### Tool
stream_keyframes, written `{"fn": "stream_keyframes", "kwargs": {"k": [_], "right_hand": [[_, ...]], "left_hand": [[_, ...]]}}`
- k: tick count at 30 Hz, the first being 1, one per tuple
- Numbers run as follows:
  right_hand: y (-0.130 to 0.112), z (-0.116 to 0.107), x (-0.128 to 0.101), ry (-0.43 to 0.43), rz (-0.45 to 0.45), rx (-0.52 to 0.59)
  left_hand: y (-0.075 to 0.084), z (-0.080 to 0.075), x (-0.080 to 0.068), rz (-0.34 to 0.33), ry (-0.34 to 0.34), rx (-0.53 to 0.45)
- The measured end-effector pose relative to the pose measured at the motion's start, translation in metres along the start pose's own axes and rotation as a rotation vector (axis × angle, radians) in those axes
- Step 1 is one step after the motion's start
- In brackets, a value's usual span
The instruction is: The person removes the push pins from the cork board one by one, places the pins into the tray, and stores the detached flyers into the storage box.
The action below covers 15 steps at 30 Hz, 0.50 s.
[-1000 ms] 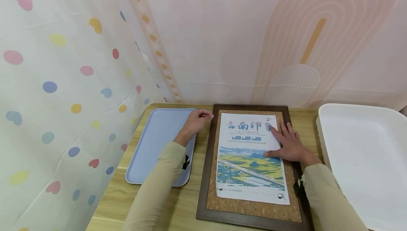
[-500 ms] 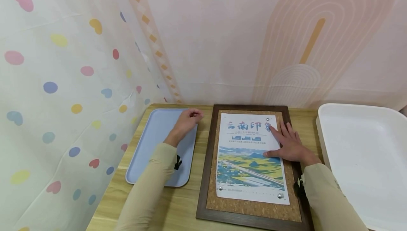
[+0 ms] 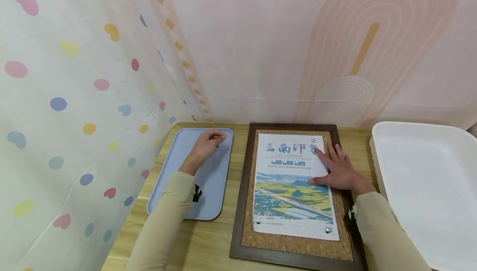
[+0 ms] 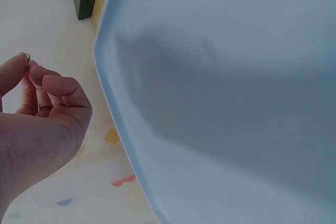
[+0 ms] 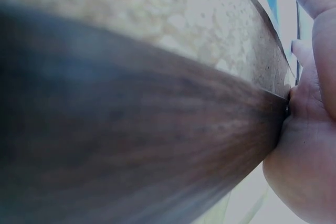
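Observation:
Over the blue tray (image 3: 214, 192), my left hand (image 3: 205, 146) pinches a small shiny thumbtack (image 4: 28, 56) between thumb and index finger; only a sliver of it shows in the left wrist view. To the right lies a cork board (image 3: 294, 249) in a dark wood frame. A printed landscape poster (image 3: 290, 196) is on it, with silver tacks at its upper right, lower left and lower right corners. My right hand (image 3: 339, 172) rests spread on the poster's right side and the frame's edge, fingers straight. Its palm edge meets the wooden frame (image 5: 157, 124) in the right wrist view.
A large white bin (image 3: 428, 188) stands on the right side of the wooden table (image 3: 208, 242). Behind the table hangs a pink patterned curtain (image 3: 253, 55). Another curtain (image 3: 82, 146) with coloured dots and hearts closes off the left.
My left hand has moved left, from beside the board's upper left corner to over the tray. My right hand and the poster have stayed in place.

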State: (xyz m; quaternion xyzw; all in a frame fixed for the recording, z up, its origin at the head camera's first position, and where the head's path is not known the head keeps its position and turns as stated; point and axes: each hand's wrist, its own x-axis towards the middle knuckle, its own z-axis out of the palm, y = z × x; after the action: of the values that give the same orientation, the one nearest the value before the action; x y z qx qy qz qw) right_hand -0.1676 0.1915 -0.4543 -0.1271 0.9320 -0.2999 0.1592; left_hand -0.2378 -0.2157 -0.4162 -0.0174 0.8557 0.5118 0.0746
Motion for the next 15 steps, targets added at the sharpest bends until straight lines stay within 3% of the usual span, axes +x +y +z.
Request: {"fn": "stream_keyframes", "kwargs": {"k": [15], "right_hand": [[0.0,-0.001,0.0,-0.005,0.001,-0.009]], "left_hand": [[-0.022,-0.029,-0.003,-0.047,0.054,0.01]]}}
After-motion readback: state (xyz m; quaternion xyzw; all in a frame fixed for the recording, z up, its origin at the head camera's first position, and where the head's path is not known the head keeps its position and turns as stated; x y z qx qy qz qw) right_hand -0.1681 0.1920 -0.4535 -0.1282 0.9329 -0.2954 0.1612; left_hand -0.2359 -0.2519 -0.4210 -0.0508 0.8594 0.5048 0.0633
